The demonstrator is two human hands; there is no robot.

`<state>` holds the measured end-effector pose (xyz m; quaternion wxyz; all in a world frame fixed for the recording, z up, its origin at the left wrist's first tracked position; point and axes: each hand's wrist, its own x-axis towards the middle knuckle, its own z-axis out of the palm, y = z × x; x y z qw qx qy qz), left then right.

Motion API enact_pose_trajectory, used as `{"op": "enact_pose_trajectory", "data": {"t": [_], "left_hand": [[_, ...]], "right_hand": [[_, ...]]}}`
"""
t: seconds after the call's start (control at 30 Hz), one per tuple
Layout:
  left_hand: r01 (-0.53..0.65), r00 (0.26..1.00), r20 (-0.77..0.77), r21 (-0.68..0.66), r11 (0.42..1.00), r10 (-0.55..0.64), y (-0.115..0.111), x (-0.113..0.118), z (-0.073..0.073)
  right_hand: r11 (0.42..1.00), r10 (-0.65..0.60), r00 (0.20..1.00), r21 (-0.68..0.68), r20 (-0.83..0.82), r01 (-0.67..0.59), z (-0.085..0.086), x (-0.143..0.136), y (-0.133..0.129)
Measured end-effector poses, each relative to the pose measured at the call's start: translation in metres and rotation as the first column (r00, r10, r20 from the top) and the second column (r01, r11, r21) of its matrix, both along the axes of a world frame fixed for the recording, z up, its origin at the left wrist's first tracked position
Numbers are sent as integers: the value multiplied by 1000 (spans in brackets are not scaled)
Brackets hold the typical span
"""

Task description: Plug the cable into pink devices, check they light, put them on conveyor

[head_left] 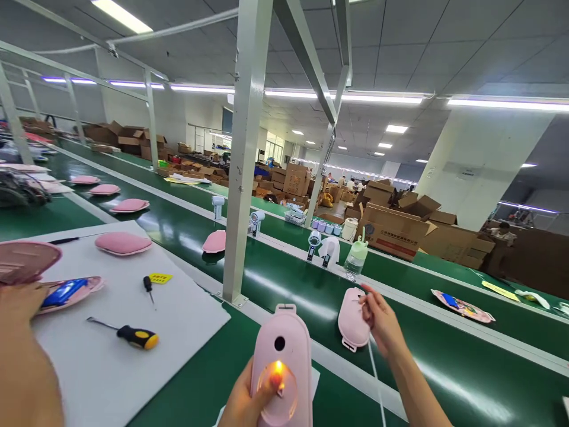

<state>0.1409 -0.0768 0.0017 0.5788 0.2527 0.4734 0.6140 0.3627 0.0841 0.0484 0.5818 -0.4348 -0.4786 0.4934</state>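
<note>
Gripped in my left hand (249, 397) is a pink, rounded plastic device (284, 332), held upright with a round dark hole near its top and a slotted tab at the end. My left thumb presses on its clear round part, which glows orange. My right hand (384, 326) is over the belt, fingers pinched together, with a thin white cable (376, 379) trailing below it. The fingertips partly hide what they hold. Just beside them a second pink device (352, 323) lies on the green belt; whether they touch it I cannot tell.
At left, a co-worker's arm (26, 356) reaches to an opened pink shell with a blue battery (66, 292). Screwdrivers (137, 337) lie on a white sheet (191, 320). A metal post (242, 178) rises ahead. Handheld fans (313, 243) and a bottle (356, 258) stand beyond the belt.
</note>
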Motion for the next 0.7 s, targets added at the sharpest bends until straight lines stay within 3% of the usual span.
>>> {"op": "enact_pose_trajectory", "data": {"t": [0.07, 0.13, 0.17, 0.23, 0.3, 0.47, 0.63, 0.7], "left_hand": [[14, 998, 65, -37, 999, -11, 4, 0, 19], [19, 994, 104, -25, 1000, -16, 7, 2, 32], [22, 994, 111, -3, 1000, -22, 9, 4, 37], [44, 993, 109, 30, 999, -47, 11, 8, 40], [71, 992, 107, 36, 997, -74, 11, 11, 38], [174, 983, 60, 38, 984, -176, 8, 8, 27], [329, 943, -93, 99, 939, -320, 11, -3, 18], [378, 922, -134, 97, 921, -364, 11, -5, 14]], "right_hand": [[972, 237, 969, -26, 72, -236, 4, -16, -34], [841, 542, 811, -130, 222, -526, 7, -28, -66], [812, 583, 762, -154, 283, -564, 8, -31, -80], [790, 602, 700, -162, 384, -591, 8, -33, -99], [807, 571, 687, -152, 449, -571, 7, -31, -109], [807, 564, 620, -208, 545, -552, 2, -26, -115], [790, 552, 398, -309, 733, -529, 1, -29, -115], [777, 583, 378, -357, 719, -519, -4, -28, -113]]}}
